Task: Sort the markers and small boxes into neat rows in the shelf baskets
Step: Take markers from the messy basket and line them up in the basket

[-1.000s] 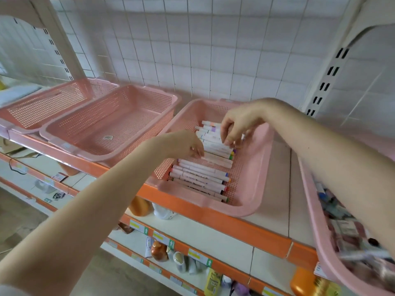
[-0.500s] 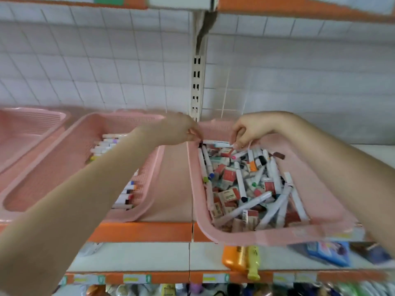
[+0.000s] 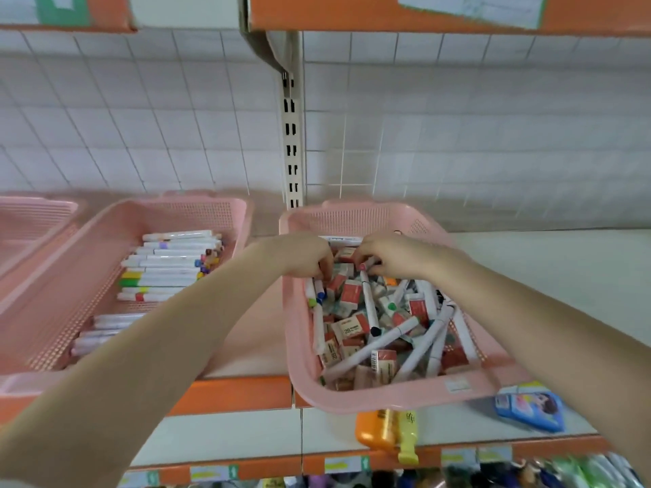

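Both hands, the left hand and right hand, have been moved from the sorted basket into the far end of the mixed basket, fingers curled among markers and small boxes; whether anything is clamped cannot be told. Another pick is judged begun, with rows already laid in the sorted basket to the left.

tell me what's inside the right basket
The right basket holds a jumbled heap of white markers and small red-and-white boxes. Both hands cover the far end, and lower layers are buried.
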`<control>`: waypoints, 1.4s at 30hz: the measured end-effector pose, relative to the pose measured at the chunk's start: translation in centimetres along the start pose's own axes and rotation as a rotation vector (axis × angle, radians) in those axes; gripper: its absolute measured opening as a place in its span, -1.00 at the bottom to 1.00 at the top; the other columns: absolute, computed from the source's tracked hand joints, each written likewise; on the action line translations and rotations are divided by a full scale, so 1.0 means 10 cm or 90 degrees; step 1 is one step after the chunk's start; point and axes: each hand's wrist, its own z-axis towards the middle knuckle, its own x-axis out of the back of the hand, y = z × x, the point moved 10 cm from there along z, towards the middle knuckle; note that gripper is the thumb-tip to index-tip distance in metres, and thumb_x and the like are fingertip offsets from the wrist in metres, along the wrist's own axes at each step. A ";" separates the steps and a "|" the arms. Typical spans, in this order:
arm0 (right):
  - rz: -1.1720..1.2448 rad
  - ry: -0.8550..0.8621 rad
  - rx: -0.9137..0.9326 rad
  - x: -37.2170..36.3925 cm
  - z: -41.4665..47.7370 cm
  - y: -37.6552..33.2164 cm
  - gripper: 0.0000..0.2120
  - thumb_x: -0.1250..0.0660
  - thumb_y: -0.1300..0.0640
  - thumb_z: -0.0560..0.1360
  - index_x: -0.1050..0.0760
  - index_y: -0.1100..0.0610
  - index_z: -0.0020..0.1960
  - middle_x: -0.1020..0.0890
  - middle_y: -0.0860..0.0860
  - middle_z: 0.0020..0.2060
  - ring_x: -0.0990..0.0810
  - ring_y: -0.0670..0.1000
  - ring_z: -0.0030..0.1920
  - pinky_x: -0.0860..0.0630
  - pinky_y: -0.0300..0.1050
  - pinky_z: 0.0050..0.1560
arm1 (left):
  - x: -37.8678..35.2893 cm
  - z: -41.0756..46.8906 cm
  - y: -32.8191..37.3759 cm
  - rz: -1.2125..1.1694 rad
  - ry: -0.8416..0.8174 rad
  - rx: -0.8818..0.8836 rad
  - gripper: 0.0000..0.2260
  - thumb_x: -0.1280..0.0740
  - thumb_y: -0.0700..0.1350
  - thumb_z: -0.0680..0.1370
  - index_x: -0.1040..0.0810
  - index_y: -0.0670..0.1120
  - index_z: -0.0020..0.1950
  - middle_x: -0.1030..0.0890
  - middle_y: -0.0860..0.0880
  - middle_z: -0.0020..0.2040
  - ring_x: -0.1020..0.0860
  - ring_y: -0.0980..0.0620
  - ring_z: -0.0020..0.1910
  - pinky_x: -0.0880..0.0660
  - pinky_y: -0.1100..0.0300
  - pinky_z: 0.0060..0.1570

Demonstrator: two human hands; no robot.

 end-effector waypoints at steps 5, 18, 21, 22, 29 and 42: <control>0.024 0.011 0.004 -0.01 0.00 0.08 -0.67 -0.32 0.23 0.51 -0.52 0.03 0.26 -0.54 -0.03 0.15 -0.52 -0.02 0.13 -0.45 -0.12 0.17 | -0.01 0.05 -0.01 0.082 -0.067 -0.036 -0.74 -0.30 -0.19 0.54 -0.62 0.08 0.15 -0.54 0.10 0.22 -0.49 0.07 0.12 -0.42 0.21 0.09; 0.096 0.017 0.004 0.04 0.00 0.16 -0.72 -0.34 0.20 0.51 -0.56 0.03 0.21 -0.57 -0.04 0.14 -0.47 -0.10 0.05 -0.37 -0.21 0.09 | -0.11 0.16 -0.08 0.149 -0.124 -0.048 -0.78 -0.24 -0.13 0.57 -0.53 0.10 0.17 -0.48 0.04 0.20 -0.44 -0.01 0.18 -0.42 0.02 0.22; 0.095 0.020 0.005 0.04 -0.01 0.16 -0.72 -0.34 0.19 0.51 -0.56 0.02 0.21 -0.57 -0.06 0.14 -0.46 -0.13 0.04 -0.35 -0.24 0.07 | -0.10 0.15 -0.07 0.146 -0.114 -0.072 -0.81 -0.29 -0.09 0.56 -0.54 0.07 0.16 -0.47 0.03 0.22 -0.44 -0.01 0.20 -0.39 0.00 0.24; 0.094 0.022 0.004 0.04 -0.01 0.16 -0.72 -0.35 0.18 0.51 -0.56 0.01 0.21 -0.57 -0.06 0.14 -0.48 -0.11 0.06 -0.38 -0.22 0.09 | -0.09 0.14 -0.05 0.141 -0.113 -0.072 -0.80 -0.30 -0.08 0.56 -0.54 0.06 0.17 -0.48 0.03 0.22 -0.44 -0.01 0.19 -0.40 0.02 0.22; 0.100 0.121 -0.002 0.29 -0.08 0.15 -0.71 -0.35 0.07 0.50 -0.54 -0.04 0.22 -0.57 -0.17 0.16 -0.50 -0.19 0.04 -0.37 -0.40 0.09 | 0.03 0.03 0.06 0.005 -0.019 -0.094 -0.82 -0.41 -0.11 0.48 -0.56 0.00 0.07 -0.57 0.07 0.08 -0.50 0.06 0.08 -0.44 0.12 0.12; 0.205 0.182 0.123 0.80 0.08 -0.54 -0.67 -0.20 0.05 0.59 -0.45 0.00 0.34 -0.53 -0.08 0.02 -0.47 -0.24 -0.11 -0.38 -0.47 -0.09 | 0.71 -0.97 -0.71 -0.307 0.338 0.020 -0.77 -0.44 -0.19 0.46 -0.64 -0.03 0.10 -0.65 0.11 0.00 -0.58 0.20 -0.09 -0.39 0.60 -0.10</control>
